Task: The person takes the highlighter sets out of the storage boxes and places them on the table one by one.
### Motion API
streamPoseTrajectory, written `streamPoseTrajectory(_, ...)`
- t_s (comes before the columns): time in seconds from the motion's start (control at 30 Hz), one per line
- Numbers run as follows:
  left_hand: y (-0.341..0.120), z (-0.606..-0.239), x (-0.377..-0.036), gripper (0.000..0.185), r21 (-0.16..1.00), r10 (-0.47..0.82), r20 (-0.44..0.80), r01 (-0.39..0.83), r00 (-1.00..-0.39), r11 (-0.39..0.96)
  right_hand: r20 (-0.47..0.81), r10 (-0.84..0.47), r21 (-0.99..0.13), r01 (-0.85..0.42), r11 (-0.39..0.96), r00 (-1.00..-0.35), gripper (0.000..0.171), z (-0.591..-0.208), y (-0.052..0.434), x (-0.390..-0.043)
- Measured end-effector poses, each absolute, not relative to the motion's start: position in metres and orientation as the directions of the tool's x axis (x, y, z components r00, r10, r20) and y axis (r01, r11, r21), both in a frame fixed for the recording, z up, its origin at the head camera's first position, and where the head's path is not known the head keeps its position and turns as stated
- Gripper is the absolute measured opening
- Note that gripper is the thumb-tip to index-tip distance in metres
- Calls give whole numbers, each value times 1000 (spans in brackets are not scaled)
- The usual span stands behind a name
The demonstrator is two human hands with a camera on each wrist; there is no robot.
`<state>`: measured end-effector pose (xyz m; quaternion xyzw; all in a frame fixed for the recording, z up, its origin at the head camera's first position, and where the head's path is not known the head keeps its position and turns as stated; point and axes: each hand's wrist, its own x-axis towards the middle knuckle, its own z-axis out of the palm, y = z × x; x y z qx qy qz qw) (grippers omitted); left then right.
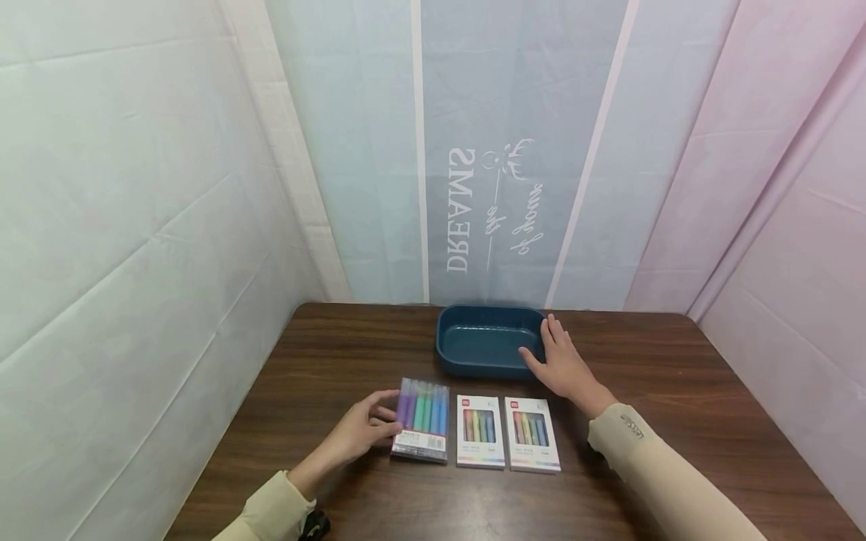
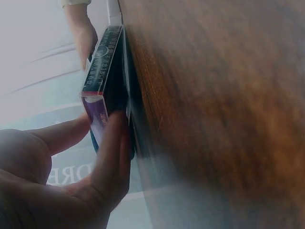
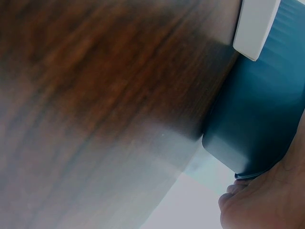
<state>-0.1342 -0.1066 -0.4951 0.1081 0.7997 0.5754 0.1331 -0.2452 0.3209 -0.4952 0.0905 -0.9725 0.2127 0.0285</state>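
Now left hand on pen pack — right hand on tray

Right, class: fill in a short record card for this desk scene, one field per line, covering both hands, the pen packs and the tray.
Surface: dark wooden table
Left hand: fingers on the left edge of the clear pack of coloured pens, thumb and finger pinching its end in the left wrist view
Right hand: fingers laid straight on the right rim of the blue tray
Tray contents: nothing visible inside
Other packs: two white pen boxes, middle and right, lying flat beside the clear pack, untouched
Backdrop: pastel cloth with mirrored lettering
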Motion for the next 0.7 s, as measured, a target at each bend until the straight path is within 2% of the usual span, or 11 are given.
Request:
streamPoseTrajectory(0.2,-108,-493,-133,62,921,326,-60,73,-944,383,113,-184,-411,-214,886,-976,101,-492,320,-243)
streamPoseTrajectory(0.7,-108,-493,-135,62,871,303,-77,84,-950,485,110,-187,-421,-216,881,-976,100,-493,321,-242)
